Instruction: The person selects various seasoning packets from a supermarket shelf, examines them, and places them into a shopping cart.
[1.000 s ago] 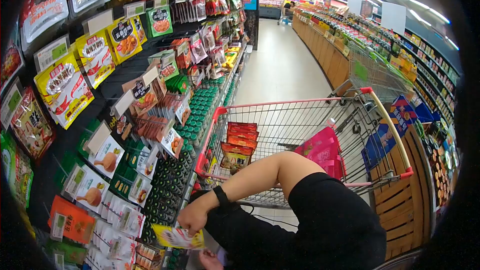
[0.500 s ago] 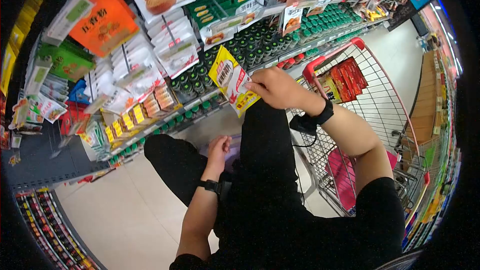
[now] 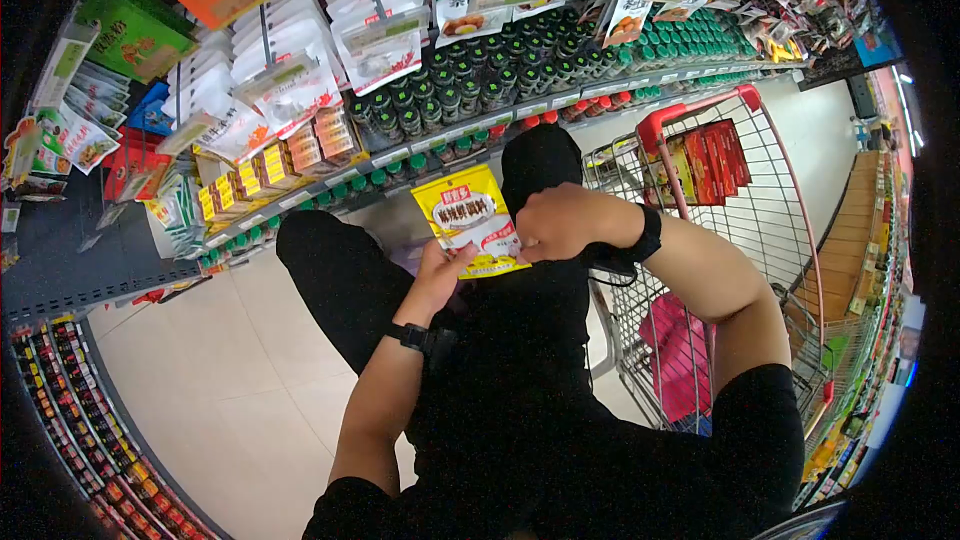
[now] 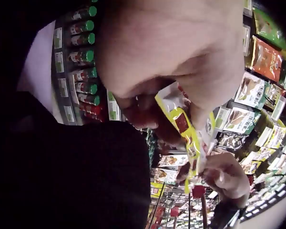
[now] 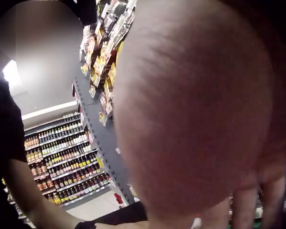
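Observation:
A yellow and white seasoning packet (image 3: 463,215) with red and dark printing is held face up over the person's lap in the head view. My left hand (image 3: 437,278) pinches its lower left edge, thumb on the front. My right hand (image 3: 562,224) grips the lower right edge with curled fingers. In the left wrist view the packet (image 4: 190,138) appears nearly edge-on between the left thumb and fingers, and the right hand (image 4: 227,175) is at its far end. The right palm (image 5: 195,105) fills much of the right wrist view and hides the packet there.
Ahead stands a shelf with hanging seasoning packets (image 3: 285,90) and rows of green-capped jars (image 3: 440,90). A red-handled shopping cart (image 3: 655,130) to the right holds red packets (image 3: 715,160) and a pink bag (image 3: 675,355). Pale floor tiles (image 3: 230,340) lie at the left.
The right hand has brought the packet from the shelf side to above the lap. The left hand has risen from between the legs and taken hold of its lower left edge. The view has tilted down.

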